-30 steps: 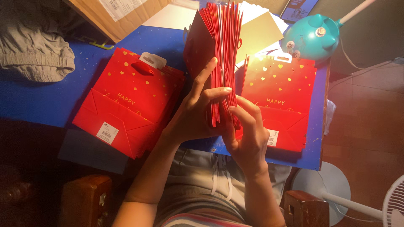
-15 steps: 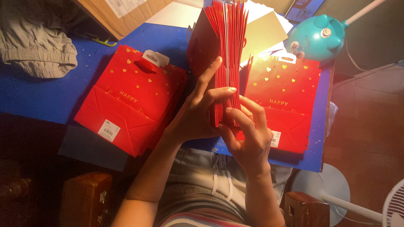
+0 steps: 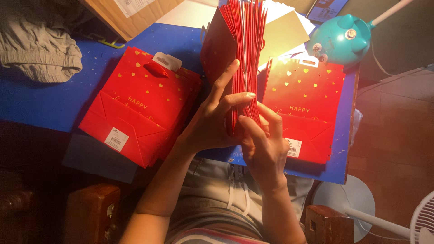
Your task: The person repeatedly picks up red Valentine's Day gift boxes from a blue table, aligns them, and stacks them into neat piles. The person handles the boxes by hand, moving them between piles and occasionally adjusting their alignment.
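both hands are wrapped around a thick stack of red paper bags (image 3: 244,49), held upright on edge over the middle of the desk. the left hand (image 3: 212,122) has its grip clamped on the lower left side of the stack, thumb pressed across the front edge and the forefinger stretched up along the side. the right hand (image 3: 264,144) comes in from the lower right, its grip pinching the bottom edges, fingertips (image 3: 246,122) curled into the sheets like it's thumbing through them.

on the blue desk (image 3: 49,104) there's a flat pile of red gift bags (image 3: 144,104) with gold hearts just left of the hands, and another red gift bag pile (image 3: 307,104) right behind the right hand. farther back sit some cream sheets (image 3: 285,31), a cardboard box (image 3: 122,18) and a teal pig-shaped lamp (image 3: 339,38). a grey cloth (image 3: 36,49) lies bunched at the far left corner. a white fan base (image 3: 352,208) stands on the floor at lower right.
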A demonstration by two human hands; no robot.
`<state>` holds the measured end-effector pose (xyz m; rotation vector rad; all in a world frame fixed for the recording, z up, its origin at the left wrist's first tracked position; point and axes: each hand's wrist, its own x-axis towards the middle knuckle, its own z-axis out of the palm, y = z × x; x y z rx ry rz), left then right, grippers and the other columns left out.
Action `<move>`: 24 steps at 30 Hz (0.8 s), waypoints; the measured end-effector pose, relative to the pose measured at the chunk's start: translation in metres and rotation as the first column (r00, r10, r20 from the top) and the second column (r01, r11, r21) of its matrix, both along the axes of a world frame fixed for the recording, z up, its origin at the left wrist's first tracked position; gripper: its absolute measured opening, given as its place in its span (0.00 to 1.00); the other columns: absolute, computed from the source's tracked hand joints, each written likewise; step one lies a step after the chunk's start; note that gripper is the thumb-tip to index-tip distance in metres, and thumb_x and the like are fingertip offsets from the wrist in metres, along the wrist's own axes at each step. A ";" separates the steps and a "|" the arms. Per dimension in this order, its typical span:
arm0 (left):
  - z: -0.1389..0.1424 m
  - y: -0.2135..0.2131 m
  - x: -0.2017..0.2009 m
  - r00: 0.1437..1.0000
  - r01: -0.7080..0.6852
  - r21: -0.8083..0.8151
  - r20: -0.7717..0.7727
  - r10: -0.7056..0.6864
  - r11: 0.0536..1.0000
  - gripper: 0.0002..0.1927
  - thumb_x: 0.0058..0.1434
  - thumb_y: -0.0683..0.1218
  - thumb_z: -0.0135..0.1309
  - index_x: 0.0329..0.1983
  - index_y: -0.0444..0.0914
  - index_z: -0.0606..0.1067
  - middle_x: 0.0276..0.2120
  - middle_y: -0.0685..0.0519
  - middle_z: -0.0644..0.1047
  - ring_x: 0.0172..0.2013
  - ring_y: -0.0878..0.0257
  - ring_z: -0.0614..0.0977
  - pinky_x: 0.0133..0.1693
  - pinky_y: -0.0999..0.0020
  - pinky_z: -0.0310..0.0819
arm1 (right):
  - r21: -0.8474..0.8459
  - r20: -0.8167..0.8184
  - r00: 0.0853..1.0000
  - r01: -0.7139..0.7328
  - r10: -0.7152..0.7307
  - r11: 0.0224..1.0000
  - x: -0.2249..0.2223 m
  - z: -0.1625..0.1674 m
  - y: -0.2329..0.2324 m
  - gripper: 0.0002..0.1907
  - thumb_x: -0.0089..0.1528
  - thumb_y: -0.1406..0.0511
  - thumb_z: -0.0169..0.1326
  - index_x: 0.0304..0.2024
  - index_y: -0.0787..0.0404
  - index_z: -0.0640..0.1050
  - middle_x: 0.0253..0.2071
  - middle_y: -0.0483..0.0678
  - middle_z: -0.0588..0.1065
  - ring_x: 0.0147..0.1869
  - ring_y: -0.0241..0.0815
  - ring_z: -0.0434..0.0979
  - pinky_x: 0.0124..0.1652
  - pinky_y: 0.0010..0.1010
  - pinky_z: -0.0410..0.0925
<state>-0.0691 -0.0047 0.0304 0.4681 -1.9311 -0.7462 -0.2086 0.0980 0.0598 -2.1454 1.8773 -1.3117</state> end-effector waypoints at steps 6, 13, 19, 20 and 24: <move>0.001 -0.001 0.001 1.000 0.020 0.008 -0.005 -0.020 1.000 0.39 0.54 0.50 0.75 0.65 0.46 0.66 0.77 0.35 0.52 0.75 0.36 0.58 0.73 0.47 0.63 | 0.035 0.052 0.997 -0.060 0.058 0.998 -0.001 0.007 0.003 0.14 0.66 0.70 0.60 0.55 0.59 0.77 0.64 0.59 0.70 0.56 0.53 0.85 0.47 0.35 0.79; 0.001 -0.002 0.001 0.999 0.050 0.026 -0.003 -0.050 0.998 0.43 0.50 0.51 0.77 0.66 0.46 0.66 0.77 0.35 0.50 0.77 0.35 0.56 0.73 0.46 0.62 | 0.057 0.069 0.996 -0.068 0.064 0.996 -0.002 0.008 0.002 0.19 0.61 0.69 0.64 0.54 0.59 0.77 0.64 0.59 0.69 0.54 0.51 0.85 0.46 0.33 0.79; 0.002 -0.001 0.002 0.999 0.039 0.024 0.003 -0.039 0.999 0.42 0.52 0.48 0.76 0.66 0.47 0.65 0.77 0.36 0.50 0.76 0.37 0.56 0.73 0.47 0.63 | 0.049 0.052 0.997 -0.064 0.062 0.997 -0.003 0.007 0.003 0.20 0.60 0.68 0.65 0.54 0.59 0.77 0.64 0.59 0.69 0.55 0.52 0.85 0.46 0.33 0.79; 0.002 -0.001 0.002 0.999 0.042 0.030 0.005 -0.042 0.999 0.42 0.51 0.48 0.76 0.66 0.46 0.65 0.77 0.35 0.50 0.76 0.37 0.56 0.73 0.47 0.64 | 0.051 0.048 0.997 -0.062 0.060 0.997 -0.003 0.007 0.002 0.20 0.60 0.68 0.65 0.54 0.59 0.77 0.64 0.59 0.70 0.55 0.52 0.85 0.45 0.34 0.79; 0.002 -0.001 0.002 1.000 0.029 0.015 -0.001 -0.029 0.999 0.41 0.53 0.50 0.75 0.66 0.46 0.65 0.77 0.36 0.50 0.76 0.37 0.56 0.73 0.47 0.63 | 0.034 0.003 0.999 -0.038 0.037 0.999 0.001 0.011 0.000 0.23 0.60 0.62 0.67 0.55 0.57 0.76 0.63 0.57 0.70 0.54 0.54 0.85 0.44 0.34 0.78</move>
